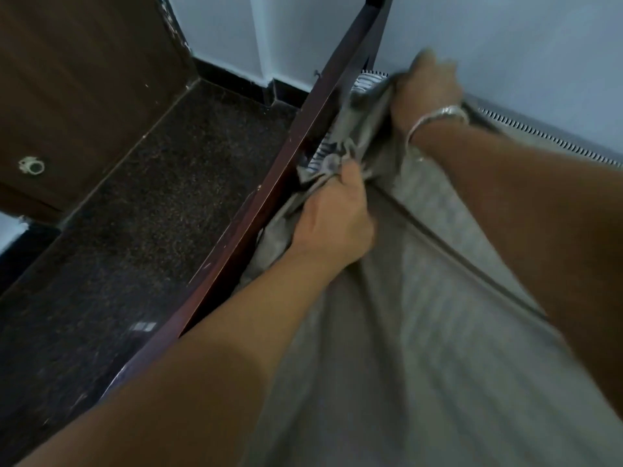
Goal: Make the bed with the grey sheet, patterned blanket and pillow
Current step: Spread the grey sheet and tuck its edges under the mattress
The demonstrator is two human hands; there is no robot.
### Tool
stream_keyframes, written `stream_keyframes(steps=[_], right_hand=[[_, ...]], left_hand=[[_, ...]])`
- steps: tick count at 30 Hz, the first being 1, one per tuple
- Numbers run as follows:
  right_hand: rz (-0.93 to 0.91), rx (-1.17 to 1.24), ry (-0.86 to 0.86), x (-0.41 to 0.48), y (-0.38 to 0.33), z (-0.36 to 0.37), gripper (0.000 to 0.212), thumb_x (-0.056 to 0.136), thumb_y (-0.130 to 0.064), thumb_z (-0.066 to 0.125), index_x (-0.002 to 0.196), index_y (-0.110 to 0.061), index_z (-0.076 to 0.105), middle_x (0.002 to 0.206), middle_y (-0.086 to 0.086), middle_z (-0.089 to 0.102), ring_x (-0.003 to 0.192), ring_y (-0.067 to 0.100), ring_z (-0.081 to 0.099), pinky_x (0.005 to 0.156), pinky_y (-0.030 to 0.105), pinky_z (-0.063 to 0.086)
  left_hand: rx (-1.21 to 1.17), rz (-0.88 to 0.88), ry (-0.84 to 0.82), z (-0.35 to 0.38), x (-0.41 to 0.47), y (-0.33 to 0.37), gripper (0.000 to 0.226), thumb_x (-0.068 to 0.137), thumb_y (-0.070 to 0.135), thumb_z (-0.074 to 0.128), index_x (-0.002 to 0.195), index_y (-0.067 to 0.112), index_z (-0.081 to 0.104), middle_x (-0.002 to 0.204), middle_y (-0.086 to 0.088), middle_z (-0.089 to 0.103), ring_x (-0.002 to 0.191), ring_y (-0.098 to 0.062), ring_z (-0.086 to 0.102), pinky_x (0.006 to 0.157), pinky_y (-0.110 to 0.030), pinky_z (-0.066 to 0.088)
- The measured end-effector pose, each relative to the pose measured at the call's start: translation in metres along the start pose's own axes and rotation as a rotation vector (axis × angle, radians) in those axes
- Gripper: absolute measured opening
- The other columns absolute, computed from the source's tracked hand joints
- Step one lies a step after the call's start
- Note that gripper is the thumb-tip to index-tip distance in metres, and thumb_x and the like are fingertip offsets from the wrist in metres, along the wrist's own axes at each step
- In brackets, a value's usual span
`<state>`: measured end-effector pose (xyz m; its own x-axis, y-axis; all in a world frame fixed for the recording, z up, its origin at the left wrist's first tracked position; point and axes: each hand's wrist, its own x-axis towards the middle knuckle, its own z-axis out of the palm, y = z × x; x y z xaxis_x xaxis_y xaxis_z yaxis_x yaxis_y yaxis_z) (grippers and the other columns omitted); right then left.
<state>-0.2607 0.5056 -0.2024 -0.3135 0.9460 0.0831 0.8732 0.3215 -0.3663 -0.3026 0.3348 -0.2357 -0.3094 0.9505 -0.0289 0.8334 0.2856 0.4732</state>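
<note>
Sheet of grey, faintly ribbed fabric [421, 332] lies spread over the bed and fills the view from the centre down to 5 o'clock, with one long crease running from the centre toward 4 o'clock. Its far corner is bunched into folds toward 12 o'clock, at the bed's corner.

The left hand [332, 224], just above the centre, has its fingers curled round a gathered wad of the sheet beside the bed's edge. The right hand [426, 92], at 1 o'clock, grips the sheet's upper folds close against the wall; motion blur hides its fingertips. A thin silver metal bangle [438, 116] circles that wrist.

A blue-and-white striped mattress [365, 80] shows where the sheet is pulled back, at 12 o'clock.

A dark reddish-brown wooden bed rail [256, 210] runs from 7 o'clock up to 12 o'clock, just beside the left hand. At 9 o'clock lies a dark speckled stone floor [151, 197], at 11 o'clock a brown wooden door [84, 79], and at 2 o'clock a pale blue painted wall [522, 45].
</note>
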Motion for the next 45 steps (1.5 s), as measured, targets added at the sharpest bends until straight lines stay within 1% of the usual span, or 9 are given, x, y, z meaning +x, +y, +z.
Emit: stream_keyframes(steps=[4, 7, 12, 17, 23, 28, 31, 38, 45], right_hand=[[-0.217, -0.114, -0.064, 0.045, -0.001, -0.020, 0.052, 0.089, -0.032, 0.044, 0.132, -0.003, 0.041, 0.131, 0.023, 0.047, 0.121, 0.041, 0.044, 0.100, 0.045, 0.037], [-0.223, -0.092, -0.267, 0.031, 0.008, -0.005, 0.073, 0.083, -0.028, 0.057, 0.146, -0.016, 0.023, 0.138, 0.022, 0.043, 0.123, 0.041, 0.044, 0.103, 0.044, 0.038], [-0.139, -0.283, -0.158, -0.016, 0.007, 0.009, 0.053, 0.089, -0.036, 0.051, 0.130, -0.004, 0.043, 0.131, 0.023, 0.047, 0.119, 0.040, 0.047, 0.097, 0.044, 0.041], [-0.036, -0.355, -0.568, -0.057, 0.007, 0.019, 0.060, 0.098, -0.051, 0.028, 0.126, -0.004, 0.054, 0.135, 0.017, 0.050, 0.123, 0.034, 0.047, 0.099, 0.036, 0.038], [0.021, -0.162, -0.588, -0.068, 0.027, 0.017, 0.055, 0.094, -0.048, 0.042, 0.121, -0.002, 0.057, 0.125, 0.020, 0.057, 0.112, 0.034, 0.056, 0.088, 0.033, 0.044], [-0.129, -0.420, -0.573, -0.090, 0.014, 0.027, 0.048, 0.098, -0.040, 0.038, 0.122, -0.004, 0.058, 0.130, 0.016, 0.055, 0.119, 0.034, 0.051, 0.094, 0.035, 0.042], [-0.135, -0.427, -0.523, -0.095, 0.006, 0.028, 0.036, 0.098, -0.012, 0.033, 0.122, 0.000, 0.056, 0.129, 0.018, 0.055, 0.119, 0.035, 0.052, 0.095, 0.038, 0.042], [-0.245, -0.354, -0.149, -0.037, -0.014, -0.006, 0.036, 0.099, -0.011, 0.032, 0.121, 0.009, 0.052, 0.127, 0.029, 0.050, 0.121, 0.042, 0.046, 0.101, 0.046, 0.033], [-0.202, -0.167, -0.431, -0.061, 0.026, 0.051, 0.055, 0.096, -0.041, 0.037, 0.146, -0.020, 0.024, 0.153, 0.022, 0.017, 0.141, 0.036, 0.017, 0.117, 0.038, 0.010]], left_hand=[[0.164, 0.123, -0.175, 0.001, 0.024, -0.001, 0.102, 0.081, 0.028, 0.064, 0.149, 0.028, -0.012, 0.156, -0.018, -0.010, 0.144, -0.037, -0.002, 0.116, -0.041, 0.010], [0.201, 0.032, -0.235, 0.008, 0.031, -0.011, 0.084, 0.092, 0.030, 0.053, 0.150, 0.028, -0.007, 0.155, -0.017, -0.015, 0.143, -0.037, -0.012, 0.116, -0.041, 0.001], [0.372, 0.036, -0.264, 0.025, 0.027, -0.018, 0.071, 0.099, 0.039, 0.035, 0.150, 0.014, -0.007, 0.153, -0.021, -0.021, 0.141, -0.037, -0.019, 0.114, -0.040, -0.011], [0.385, 0.027, -0.272, 0.020, 0.026, -0.014, 0.069, 0.099, 0.038, 0.036, 0.150, 0.014, -0.002, 0.154, -0.019, -0.018, 0.141, -0.037, -0.018, 0.113, -0.040, -0.013], [0.489, -0.070, -0.146, 0.005, 0.014, 0.015, 0.040, 0.098, 0.015, 0.036, 0.135, 0.001, 0.032, 0.135, -0.022, 0.039, 0.123, -0.038, 0.042, 0.092, -0.043, 0.041], [0.455, -0.224, -0.171, -0.001, -0.004, -0.006, 0.033, 0.098, 0.021, 0.041, 0.124, 0.001, 0.037, 0.121, -0.021, 0.057, 0.111, -0.038, 0.056, 0.079, -0.043, 0.046], [0.448, -0.178, -0.214, -0.003, -0.004, 0.001, 0.032, 0.097, 0.009, 0.034, 0.126, 0.000, 0.045, 0.125, -0.021, 0.054, 0.116, -0.039, 0.053, 0.086, -0.044, 0.046], [0.440, -0.005, 0.078, -0.033, 0.039, 0.006, 0.032, 0.095, 0.000, 0.030, 0.125, 0.000, 0.040, 0.124, -0.022, 0.053, 0.110, -0.041, 0.054, 0.087, -0.046, 0.042], [0.327, -0.008, -0.369, 0.007, 0.014, -0.018, 0.064, 0.097, 0.037, 0.038, 0.148, 0.011, 0.009, 0.157, -0.014, 0.000, 0.140, -0.035, 0.021, 0.112, -0.041, 0.020]])
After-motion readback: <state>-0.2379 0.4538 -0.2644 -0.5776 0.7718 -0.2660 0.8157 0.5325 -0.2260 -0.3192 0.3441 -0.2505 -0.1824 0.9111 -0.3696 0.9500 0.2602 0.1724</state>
